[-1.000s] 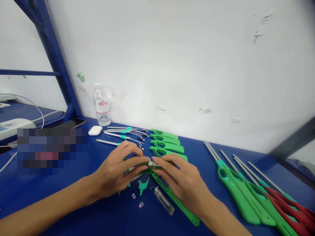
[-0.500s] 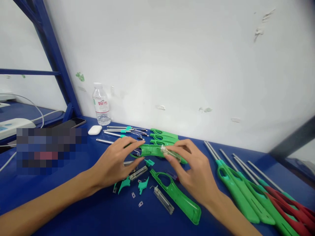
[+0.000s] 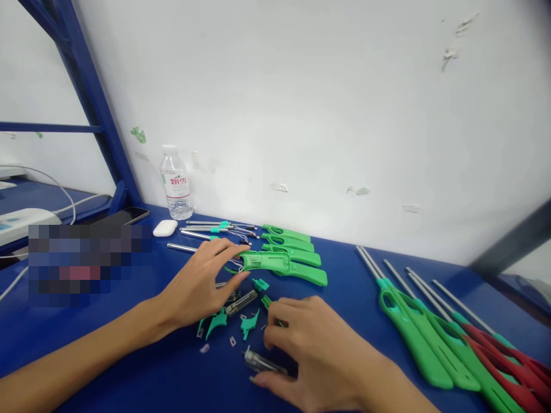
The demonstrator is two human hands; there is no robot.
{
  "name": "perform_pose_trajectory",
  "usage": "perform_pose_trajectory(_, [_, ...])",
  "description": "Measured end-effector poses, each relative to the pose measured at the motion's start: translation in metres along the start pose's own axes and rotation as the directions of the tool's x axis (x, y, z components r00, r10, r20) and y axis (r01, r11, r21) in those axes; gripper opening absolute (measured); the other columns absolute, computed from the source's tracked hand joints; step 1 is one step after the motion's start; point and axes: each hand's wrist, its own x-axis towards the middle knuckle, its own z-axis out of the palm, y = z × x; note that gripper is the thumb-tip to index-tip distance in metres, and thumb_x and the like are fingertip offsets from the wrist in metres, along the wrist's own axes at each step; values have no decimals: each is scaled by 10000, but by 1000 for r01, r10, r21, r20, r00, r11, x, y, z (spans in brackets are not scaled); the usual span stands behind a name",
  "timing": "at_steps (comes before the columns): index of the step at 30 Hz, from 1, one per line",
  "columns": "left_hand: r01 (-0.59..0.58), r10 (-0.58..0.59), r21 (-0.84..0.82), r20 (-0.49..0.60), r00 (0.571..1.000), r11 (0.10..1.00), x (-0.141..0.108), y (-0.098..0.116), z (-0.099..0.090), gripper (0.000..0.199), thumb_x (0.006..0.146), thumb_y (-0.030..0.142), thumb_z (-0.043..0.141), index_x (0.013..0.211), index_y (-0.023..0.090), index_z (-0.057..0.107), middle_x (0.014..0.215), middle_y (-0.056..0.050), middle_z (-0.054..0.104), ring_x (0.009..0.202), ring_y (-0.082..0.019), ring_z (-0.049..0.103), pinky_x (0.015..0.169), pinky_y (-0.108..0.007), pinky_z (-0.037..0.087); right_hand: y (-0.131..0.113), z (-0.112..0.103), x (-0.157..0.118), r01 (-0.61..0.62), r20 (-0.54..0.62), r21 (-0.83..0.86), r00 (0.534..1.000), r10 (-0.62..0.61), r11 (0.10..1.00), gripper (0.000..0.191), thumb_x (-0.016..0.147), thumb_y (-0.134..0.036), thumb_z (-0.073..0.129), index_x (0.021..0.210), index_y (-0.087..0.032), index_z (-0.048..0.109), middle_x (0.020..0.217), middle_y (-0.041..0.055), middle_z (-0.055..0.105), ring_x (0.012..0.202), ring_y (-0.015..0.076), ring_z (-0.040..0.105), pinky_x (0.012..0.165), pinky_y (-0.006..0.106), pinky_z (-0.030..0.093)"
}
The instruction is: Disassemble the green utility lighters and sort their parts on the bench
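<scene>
My left hand [image 3: 210, 278] has thumb and forefinger on either edge of a green lighter handle shell [image 3: 267, 261], its hollow side up. White wires [image 3: 236, 264] run at the shell's left end. My right hand [image 3: 310, 350] is low over the table, fingers bent and apart. Between its thumb and fingers lies a clear fuel tank [image 3: 262, 362], partly covered by the hand. Another green shell [image 3: 266, 302] is mostly hidden under this hand. Left of it are a second clear tank [image 3: 241, 303] and teal triggers [image 3: 249, 324].
Green shells [image 3: 293, 244] lie in a row near the wall, beside metal rods [image 3: 202, 235] with wires. Assembled green lighters [image 3: 417, 338] and red ones [image 3: 499, 355] are at right. A water bottle [image 3: 175, 183], white case [image 3: 165, 228] and phone [image 3: 133, 215] stand at back left.
My right hand has moved down and toward me, away from the left-hand shell, where it held a clear tank. The left hand has stayed in place on the shell.
</scene>
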Motion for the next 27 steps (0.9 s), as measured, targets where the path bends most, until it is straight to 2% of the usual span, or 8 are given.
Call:
perform_pose_trajectory(2, [0,0,-12,12,1000,1000,0,1,0,417,1014,405,584,1397,240,561,1254,-95,659,1135,-270,613,993,-507,535,8,-4,-2,-22,-90,-40,996,19,999,368,975,-515,680,760,-222,620,788,-30,603,687,147,561,571,338,290])
perform_pose_trajectory(5, [-2,2,-25,20,1000,1000,-1,1,1,431,1013,412,588,1411,250,556,1262,-88,662,1154,-270,615,1018,-508,523,23,-14,-4,-146,-212,-104,970,122,984,382,1104,-386,459,830,-217,666,793,-6,628,706,163,601,579,340,272])
perform_pose_trajectory(9, [19,-19,-35,8,1000,999,-1,-1,2,444,1017,417,582,1428,251,549,1271,-92,659,1160,-269,625,1002,-487,541,37,-24,-5,-300,-57,-151,954,295,942,339,1072,-410,503,843,-238,683,752,-8,663,641,182,610,576,336,244])
perform_pose_trajectory(12, [53,-53,-41,-12,999,998,2,-3,2,457,1023,444,577,1433,246,548,1234,-88,663,1126,-257,646,967,-463,565,37,-23,-5,-322,58,-177,940,337,930,324,1000,-531,622,848,-250,675,700,-15,672,577,191,584,556,329,201])
perform_pose_trajectory(15, [79,-80,-53,-22,997,995,5,-3,-1,476,1020,489,579,1428,244,555,1180,-72,669,1058,-232,675,899,-409,589,34,-19,-5,-340,120,-200,922,368,919,396,919,-646,700,953,-253,671,689,-11,678,575,214,590,542,325,161])
perform_pose_trajectory(18, [99,-101,-63,-32,994,993,7,-2,-2,479,1014,511,582,1414,247,572,1147,-63,676,996,-216,690,830,-369,597,34,-16,-5,-349,124,-197,918,377,916,452,884,-685,727,1004,-254,665,714,-10,689,604,234,611,548,322,142])
perform_pose_trajectory(23, [111,-117,-85,-69,991,990,5,-2,-1,527,982,509,640,1451,287,546,1139,-49,699,898,-192,685,802,-355,605,37,-12,-4,-372,107,-174,913,393,912,464,873,-646,765,1032,-218,678,779,33,718,646,258,628,574,322,120])
perform_pose_trajectory(27, [130,-141,-103,-112,984,986,3,-2,-1,640,895,529,754,1454,315,529,1141,-39,726,984,-224,699,883,-405,602,35,-15,-5,-375,89,-102,919,384,921,308,875,-469,818,880,-225,629,743,-15,668,591,179,542,553,314,160])
